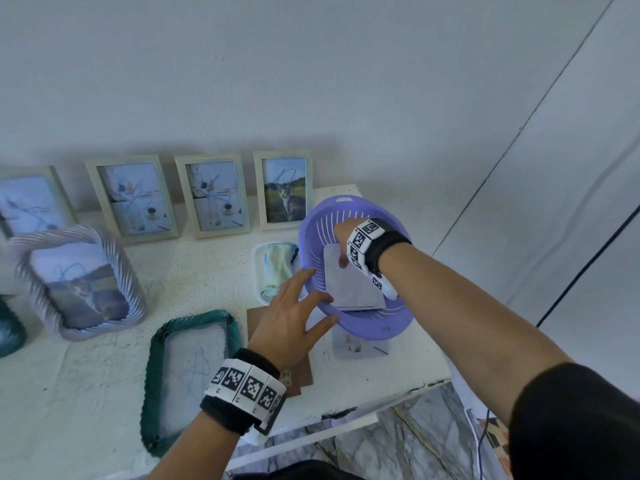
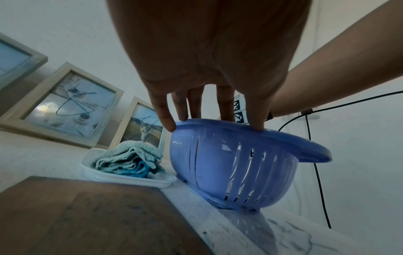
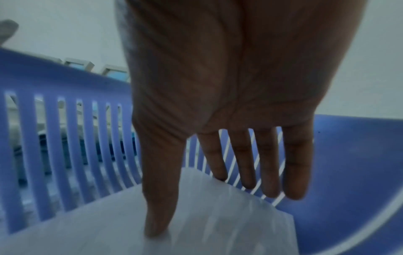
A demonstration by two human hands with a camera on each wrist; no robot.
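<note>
A purple slotted basket (image 1: 377, 329) stands near the table's right end. A white sheet (image 1: 349, 287) leans inside it. My right hand (image 1: 344, 237) reaches into the basket; in the right wrist view its thumb (image 3: 159, 215) lies on the face of the white sheet (image 3: 104, 219) and the fingers reach behind its far edge, next to the slotted wall of the basket (image 3: 65, 141). My left hand (image 1: 304, 303) is spread, and its straight fingertips (image 2: 257, 125) touch the near rim of the basket (image 2: 229, 165).
Several framed pictures (image 1: 214, 195) lean on the wall. A purple twisted frame (image 1: 79, 282) and a green one (image 1: 188, 372) lie to the left. A white tray with a folded cloth (image 1: 277, 265) sits beside the basket, a brown board (image 2: 87, 215) lies under my left wrist, and the table edge (image 1: 398, 398) is close.
</note>
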